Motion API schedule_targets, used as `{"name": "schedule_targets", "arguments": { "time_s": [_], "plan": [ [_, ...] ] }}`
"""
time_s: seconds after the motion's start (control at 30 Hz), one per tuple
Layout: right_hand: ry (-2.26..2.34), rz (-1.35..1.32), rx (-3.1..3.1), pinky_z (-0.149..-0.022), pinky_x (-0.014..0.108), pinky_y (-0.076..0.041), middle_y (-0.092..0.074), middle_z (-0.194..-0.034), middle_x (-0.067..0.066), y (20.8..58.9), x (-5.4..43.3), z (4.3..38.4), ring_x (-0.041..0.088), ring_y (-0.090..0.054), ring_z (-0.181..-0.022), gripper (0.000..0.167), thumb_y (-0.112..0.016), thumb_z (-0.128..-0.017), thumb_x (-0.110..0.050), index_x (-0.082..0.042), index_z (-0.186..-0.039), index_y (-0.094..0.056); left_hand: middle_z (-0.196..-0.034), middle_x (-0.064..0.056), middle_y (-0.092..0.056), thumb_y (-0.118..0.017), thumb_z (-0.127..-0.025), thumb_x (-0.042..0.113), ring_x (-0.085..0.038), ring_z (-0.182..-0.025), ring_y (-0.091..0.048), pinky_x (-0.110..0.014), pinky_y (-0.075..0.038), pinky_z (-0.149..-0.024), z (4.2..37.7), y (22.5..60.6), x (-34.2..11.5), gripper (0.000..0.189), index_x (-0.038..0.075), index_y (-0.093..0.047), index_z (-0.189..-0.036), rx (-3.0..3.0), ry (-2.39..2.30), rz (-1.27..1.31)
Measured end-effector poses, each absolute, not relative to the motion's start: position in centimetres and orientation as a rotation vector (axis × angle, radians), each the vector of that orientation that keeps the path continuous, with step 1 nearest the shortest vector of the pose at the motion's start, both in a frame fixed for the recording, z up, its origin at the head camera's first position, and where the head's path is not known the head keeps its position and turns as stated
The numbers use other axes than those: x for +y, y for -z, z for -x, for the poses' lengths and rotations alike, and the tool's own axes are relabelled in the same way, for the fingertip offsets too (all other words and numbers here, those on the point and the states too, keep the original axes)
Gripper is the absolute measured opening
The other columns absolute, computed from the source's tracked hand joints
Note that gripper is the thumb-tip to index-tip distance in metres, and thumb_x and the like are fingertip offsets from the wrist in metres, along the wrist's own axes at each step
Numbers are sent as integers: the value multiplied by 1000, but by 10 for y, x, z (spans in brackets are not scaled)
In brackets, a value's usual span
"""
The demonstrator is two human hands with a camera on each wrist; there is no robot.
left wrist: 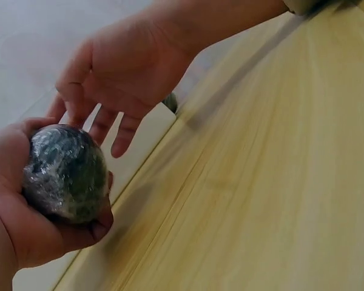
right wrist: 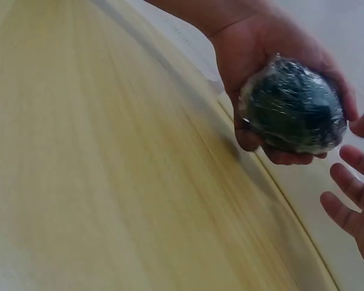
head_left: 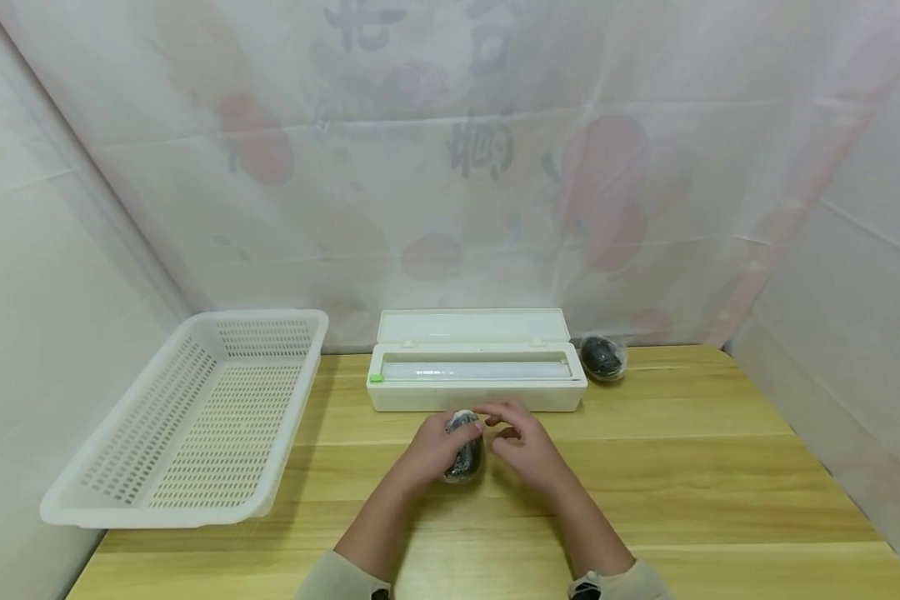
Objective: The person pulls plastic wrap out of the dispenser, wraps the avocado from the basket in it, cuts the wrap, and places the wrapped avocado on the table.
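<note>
My left hand (head_left: 429, 450) holds a dark green, egg-shaped fruit (head_left: 462, 463), probably an avocado, wrapped in wrinkled, shiny cling film. In the left wrist view the wrapped avocado (left wrist: 67, 176) lies in the palm, with fingers curled beneath it and the thumb along its side. Close by on the right is my right hand (head_left: 527, 452), its fingers loosely bent and spread. Its thumb and index finger come near the avocado's far end; whether they touch the film is hard to tell. Right behind both hands stands a white cling film dispenser (head_left: 480, 397), lid raised, roll visible inside.
A second film-wrapped dark fruit (head_left: 603, 358) lies against the dispenser's right end. On the left is a white slotted plastic basket (head_left: 288, 450). The wooden table (head_left: 690, 475) meets fabric walls (head_left: 435, 192) at the back and sides.
</note>
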State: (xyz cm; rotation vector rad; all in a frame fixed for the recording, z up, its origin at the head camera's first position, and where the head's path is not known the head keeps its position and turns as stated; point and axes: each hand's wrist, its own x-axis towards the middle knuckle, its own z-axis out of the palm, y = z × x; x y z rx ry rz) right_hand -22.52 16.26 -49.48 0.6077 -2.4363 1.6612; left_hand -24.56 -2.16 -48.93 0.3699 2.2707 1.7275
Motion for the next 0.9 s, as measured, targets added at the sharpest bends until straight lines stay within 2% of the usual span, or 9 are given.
{"name": "schedule_targets", "arguments": {
  "time_s": [0.13,0.23,0.33,0.47,0.53,0.6,0.73,0.77,0.9],
  "plan": [
    [-1657,-716,-2486,-92,49,-49,-50,-139,10,493,159,222,32,-50,-121,58,-63,-86,1,-11,-141,-52,-116,-13,-66,-59,-96,43,-17,-96,-62,-31,-54,-81,245,491,-19,48,3,-64,-120,2076,-1896,-294],
    [-1667,-742,-2553,-103,59,-40,-36,-154,10,492,156,218,33,-40,-136,69,-70,-90,-17,-13,-151,-38,-118,-17,-64,-56,-98,45,-16,-94,-62,-28,-55,-77,245,491,-17,53,0,-60,-125,1962,-1981,-297],
    [-1635,-679,-2628,-111,65,-27,-24,-162,7,490,154,216,36,-25,-146,84,-75,-87,-35,-21,-156,-29,-112,-16,-62,-43,-101,53,-15,-88,-61,-26,-55,-72,245,492,-17,62,-2,-55,-128,1871,-2036,-309],
    [-1551,-608,-2677,-111,70,-18,-24,-163,4,490,154,214,38,-18,-149,86,-75,-85,-44,-30,-156,-28,-117,-14,-58,-22,-99,67,-16,-92,-61,-28,-55,-76,245,492,-18,78,3,-47,-136,1748,-2090,-281],
    [-1520,-597,-2675,-110,69,-22,-26,-162,6,490,153,214,39,-22,-148,84,-75,-85,-44,-30,-155,-30,-125,-15,-55,-16,-97,71,-18,-99,-60,-30,-54,-83,244,492,-17,82,8,-45,-140,1740,-2087,-227],
    [-1532,-596,-2663,-109,64,-31,-29,-161,6,489,152,215,38,-31,-144,83,-77,-84,-39,-29,-154,-33,-129,-17,-53,-14,-98,70,-23,-105,-59,-35,-54,-88,243,492,-15,80,8,-44,-140,1815,-2061,-190],
    [-1525,-547,-2633,-101,51,-46,-38,-155,3,487,152,216,31,-46,-133,82,-81,-80,-26,-26,-151,-40,-132,-18,-51,-23,-102,61,-28,-114,-54,-42,-49,-93,241,490,-11,69,6,-43,-139,2110,-1937,-167],
    [-1504,-529,-2637,-100,49,-47,-39,-154,2,487,152,216,29,-47,-131,82,-81,-79,-24,-26,-151,-41,-128,-20,-53,-26,-103,60,-31,-108,-57,-44,-51,-88,241,490,-10,66,6,-44,-137,2161,-1916,-166],
    [-1440,-431,-2670,-103,56,-42,-41,-151,-1,487,153,217,30,-44,-134,84,-83,-74,-17,-31,-147,-44,-117,-16,-59,-39,-100,58,-26,-89,-58,-39,-52,-73,243,489,-11,59,8,-54,-126,2253,-1894,-148]
  ]
}}
